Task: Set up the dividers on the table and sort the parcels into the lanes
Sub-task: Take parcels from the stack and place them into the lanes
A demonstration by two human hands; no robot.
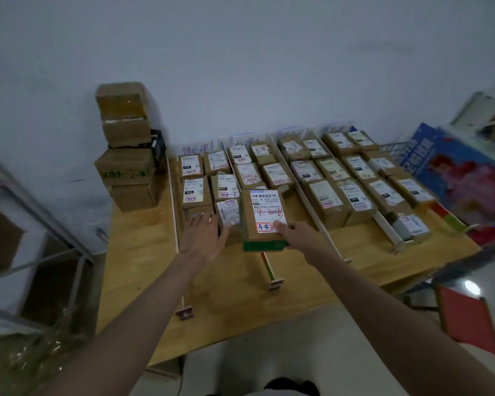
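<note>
Two hands reach mid-frame: the right hand [295,234] grips a box [265,218], its fingers hidden underneath; the left hand [205,234] is spread flat over blurry parcels [209,192] between white dividers [269,265].

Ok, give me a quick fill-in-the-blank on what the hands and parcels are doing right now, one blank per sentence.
1. The parcel with the green edge is held by the ____ hand.
2. The left hand reaches with straight fingers into the ____ lane, counting from the table's left.
3. The stack of cardboard boxes stands at the table's far ____ corner.
4. The stamp on the held parcel's label is ____ in colour.

Missing words: right; first; left; red
</note>
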